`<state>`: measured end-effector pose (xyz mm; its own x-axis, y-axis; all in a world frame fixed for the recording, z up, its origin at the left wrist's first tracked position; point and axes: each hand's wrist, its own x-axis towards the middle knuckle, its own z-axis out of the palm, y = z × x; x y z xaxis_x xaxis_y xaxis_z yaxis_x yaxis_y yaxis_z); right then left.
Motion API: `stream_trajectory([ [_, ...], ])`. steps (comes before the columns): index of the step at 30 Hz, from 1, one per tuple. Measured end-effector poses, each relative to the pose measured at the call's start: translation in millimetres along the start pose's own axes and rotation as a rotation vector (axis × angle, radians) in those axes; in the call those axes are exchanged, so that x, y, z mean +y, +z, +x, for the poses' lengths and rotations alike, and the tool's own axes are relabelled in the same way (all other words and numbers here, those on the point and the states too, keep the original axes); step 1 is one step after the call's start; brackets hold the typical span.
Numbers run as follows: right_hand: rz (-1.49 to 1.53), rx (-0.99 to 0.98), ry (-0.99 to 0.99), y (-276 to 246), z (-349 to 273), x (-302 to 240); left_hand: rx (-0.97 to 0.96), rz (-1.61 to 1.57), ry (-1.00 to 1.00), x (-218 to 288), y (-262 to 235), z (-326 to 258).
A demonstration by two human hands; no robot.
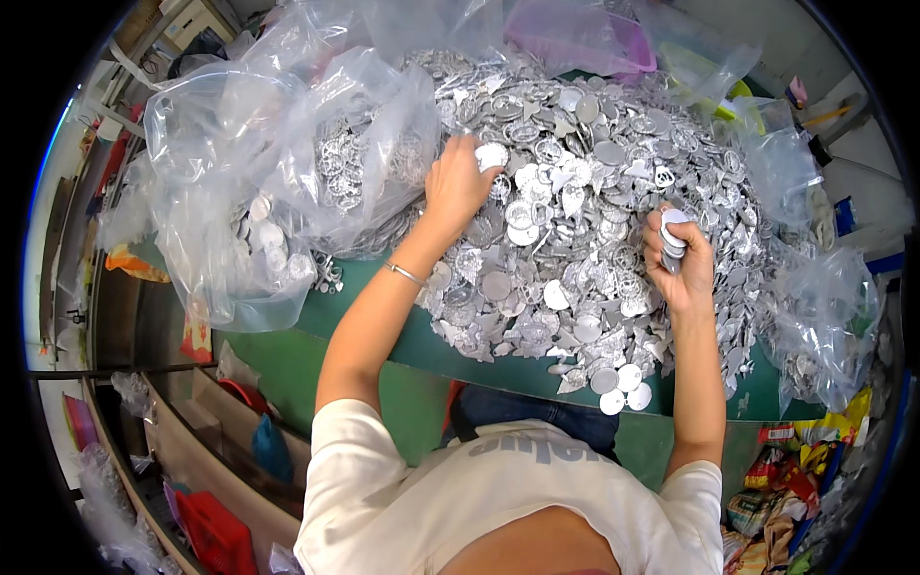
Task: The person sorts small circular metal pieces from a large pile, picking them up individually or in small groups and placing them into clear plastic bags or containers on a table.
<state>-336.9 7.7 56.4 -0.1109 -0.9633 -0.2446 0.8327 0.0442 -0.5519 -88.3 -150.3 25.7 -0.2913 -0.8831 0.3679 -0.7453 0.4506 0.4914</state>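
Observation:
A broad heap of flat silver-coloured metal pieces [537, 206] covers the table, with round discs, stars and openwork shapes mixed together. My right hand [685, 264] is closed round a small stack of round metal discs [675, 230] over the heap's right part. Further left and a bit farther away, my left hand [456, 187] reaches onto the heap beside a clear bag. A bright round disc [492, 155] shows between its thumb and fingers, which are curled in. Several loose discs [629, 378] lie at the near table edge, left of my right forearm.
Clear plastic bags [230, 125] holding more metal pieces stand on the left. Another clear bag [829, 307] lies at the right edge. A purple bin [585, 38] and a yellow-green container [704, 77] stand behind the heap. The green tabletop [359, 287] shows at the near left.

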Motion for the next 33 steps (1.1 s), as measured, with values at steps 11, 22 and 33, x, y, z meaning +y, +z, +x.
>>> stream_trajectory([
  [11,-0.027,-0.124,0.19,-2.4,-46.7,37.0,-0.031,-0.149,0.357,-6.3,-15.5,-34.0],
  [22,0.317,-0.028,0.239,-5.1,-85.6,55.5,-0.636,-1.611,-0.754,26.2,-61.9,-144.6],
  [33,0.098,-0.031,0.241,-11.2,-90.6,76.5,0.041,-0.222,0.032,6.9,-30.3,-50.2],
])
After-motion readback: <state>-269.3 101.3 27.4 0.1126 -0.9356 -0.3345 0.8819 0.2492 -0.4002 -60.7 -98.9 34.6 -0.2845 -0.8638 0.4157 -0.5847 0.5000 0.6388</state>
